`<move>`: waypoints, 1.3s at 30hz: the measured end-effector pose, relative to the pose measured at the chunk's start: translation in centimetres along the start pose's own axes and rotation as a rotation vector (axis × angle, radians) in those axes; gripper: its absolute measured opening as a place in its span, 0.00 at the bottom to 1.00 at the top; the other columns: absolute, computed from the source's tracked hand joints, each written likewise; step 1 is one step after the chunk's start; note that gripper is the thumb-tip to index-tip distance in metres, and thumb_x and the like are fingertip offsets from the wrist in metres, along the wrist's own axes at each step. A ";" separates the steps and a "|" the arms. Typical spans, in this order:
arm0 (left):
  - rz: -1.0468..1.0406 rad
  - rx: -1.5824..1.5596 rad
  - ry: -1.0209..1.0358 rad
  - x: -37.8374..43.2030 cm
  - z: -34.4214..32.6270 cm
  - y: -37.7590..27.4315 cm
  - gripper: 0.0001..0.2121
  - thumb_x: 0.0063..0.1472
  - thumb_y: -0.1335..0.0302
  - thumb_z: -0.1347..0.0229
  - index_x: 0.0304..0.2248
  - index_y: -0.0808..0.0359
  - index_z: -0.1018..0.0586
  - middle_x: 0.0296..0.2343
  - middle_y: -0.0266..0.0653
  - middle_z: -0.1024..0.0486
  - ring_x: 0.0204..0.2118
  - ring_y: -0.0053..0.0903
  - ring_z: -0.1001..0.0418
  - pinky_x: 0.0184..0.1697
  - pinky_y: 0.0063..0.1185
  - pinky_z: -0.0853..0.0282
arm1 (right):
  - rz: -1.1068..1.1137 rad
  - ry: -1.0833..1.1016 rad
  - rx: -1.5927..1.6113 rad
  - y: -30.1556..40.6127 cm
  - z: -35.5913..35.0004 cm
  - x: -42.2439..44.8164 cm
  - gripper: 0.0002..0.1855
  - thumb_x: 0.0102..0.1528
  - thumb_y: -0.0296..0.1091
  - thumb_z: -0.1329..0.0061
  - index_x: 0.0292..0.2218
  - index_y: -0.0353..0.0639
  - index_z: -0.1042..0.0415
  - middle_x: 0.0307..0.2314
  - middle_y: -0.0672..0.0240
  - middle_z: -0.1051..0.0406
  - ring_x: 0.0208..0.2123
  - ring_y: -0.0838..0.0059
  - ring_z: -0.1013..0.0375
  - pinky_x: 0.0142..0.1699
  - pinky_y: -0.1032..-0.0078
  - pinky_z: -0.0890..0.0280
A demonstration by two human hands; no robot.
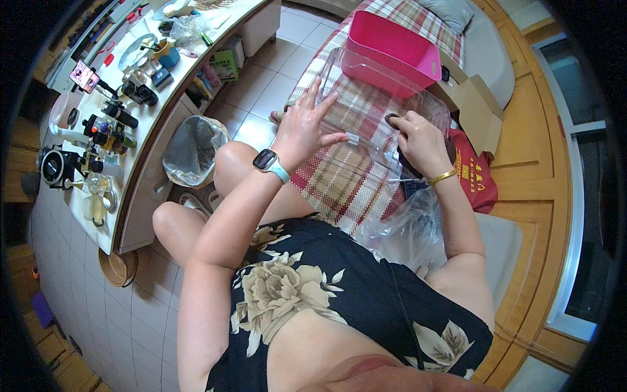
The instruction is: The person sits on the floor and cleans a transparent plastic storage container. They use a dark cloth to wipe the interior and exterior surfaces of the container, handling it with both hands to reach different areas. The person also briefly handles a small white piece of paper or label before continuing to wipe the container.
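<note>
A clear plastic box (362, 105) lies on the plaid cloth (338, 196) in front of me, with its transparent lid raised or tilted; the exact edges are hard to make out. My left hand (306, 122) is over the box's left side with its fingers spread and nothing between them. In my right hand (419, 139), over the box's right side, a small dark round object (391, 120) is pinched at the fingertips; its kind cannot be told. Behind the clear box stands a pink plastic bin (392, 54).
An opened cardboard box (475, 115) and a red bag (472, 171) lie at the right, with a clear plastic bag (406, 230) near my lap. A lined wastebasket (193, 152) stands beside the dressing table (166, 105), which holds bottles and a phone (84, 76).
</note>
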State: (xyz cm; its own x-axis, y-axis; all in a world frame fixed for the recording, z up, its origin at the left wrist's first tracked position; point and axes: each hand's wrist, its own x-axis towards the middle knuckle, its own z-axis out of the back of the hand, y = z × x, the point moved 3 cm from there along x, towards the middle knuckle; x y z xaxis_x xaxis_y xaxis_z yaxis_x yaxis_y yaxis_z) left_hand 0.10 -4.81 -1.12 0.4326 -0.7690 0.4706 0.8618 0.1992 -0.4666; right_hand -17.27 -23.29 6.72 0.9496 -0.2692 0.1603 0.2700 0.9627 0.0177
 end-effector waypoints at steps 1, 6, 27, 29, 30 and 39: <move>0.012 -0.011 0.009 0.2 0.0 0.1 0.42 0.47 0.46 0.33 0.59 0.56 0.30 0.63 0.55 0.46 0.57 0.51 0.34 0.57 0.40 0.33 | -0.030 -0.015 0.020 -0.7 0.1 -0.3 0.13 0.53 0.33 0.49 0.41 0.49 0.21 0.32 0.60 0.29 0.39 0.58 0.25 0.43 0.63 0.29; -0.069 0.158 -0.131 0.2 1.0 -1.5 0.35 0.47 0.55 0.31 0.54 0.57 0.26 0.60 0.51 0.39 0.56 0.48 0.34 0.59 0.40 0.38 | -0.170 -0.228 0.067 -4.9 1.1 -1.3 0.14 0.55 0.30 0.52 0.43 0.47 0.22 0.34 0.61 0.28 0.38 0.57 0.25 0.43 0.62 0.29; -0.063 -0.542 -0.061 1.1 0.0 -7.5 0.06 0.55 0.78 0.36 0.32 0.66 0.20 0.30 0.37 0.21 0.33 0.29 0.23 0.39 0.24 0.29 | -0.225 -0.310 0.194 -7.1 -1.3 -2.5 0.15 0.55 0.30 0.53 0.44 0.44 0.23 0.37 0.62 0.26 0.39 0.57 0.25 0.42 0.64 0.29; 0.051 -0.556 -0.209 1.1 3.2 -3.7 0.05 0.57 0.78 0.37 0.33 0.68 0.19 0.29 0.40 0.19 0.31 0.25 0.21 0.35 0.21 0.27 | -0.205 -0.332 0.193 -7.2 -1.3 -2.9 0.15 0.55 0.29 0.53 0.44 0.43 0.23 0.37 0.62 0.27 0.39 0.57 0.25 0.43 0.65 0.30; 0.218 -0.555 -0.222 0.7 4.9 -0.7 0.04 0.58 0.78 0.38 0.33 0.69 0.18 0.30 0.40 0.19 0.32 0.19 0.21 0.36 0.18 0.28 | -0.225 -0.299 0.213 -7.3 -1.3 -3.1 0.16 0.56 0.29 0.54 0.45 0.43 0.24 0.37 0.61 0.27 0.39 0.57 0.25 0.44 0.65 0.30; 0.929 0.072 -0.136 -15.9 9.8 29.5 0.09 0.55 0.68 0.35 0.31 0.65 0.17 0.28 0.45 0.18 0.30 0.35 0.20 0.37 0.30 0.26 | -0.235 -0.201 0.190 -8.7 -2.7 -3.2 0.18 0.57 0.26 0.55 0.49 0.37 0.27 0.43 0.56 0.28 0.47 0.55 0.28 0.53 0.66 0.34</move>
State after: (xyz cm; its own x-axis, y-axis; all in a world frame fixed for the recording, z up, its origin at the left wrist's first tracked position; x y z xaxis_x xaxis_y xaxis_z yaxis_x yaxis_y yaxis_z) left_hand 21.27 19.24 -15.00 0.9782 -0.2068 0.0188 0.1685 0.7380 -0.6535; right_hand -22.22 -30.92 3.36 0.8097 -0.4914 0.3208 0.4248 0.8680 0.2572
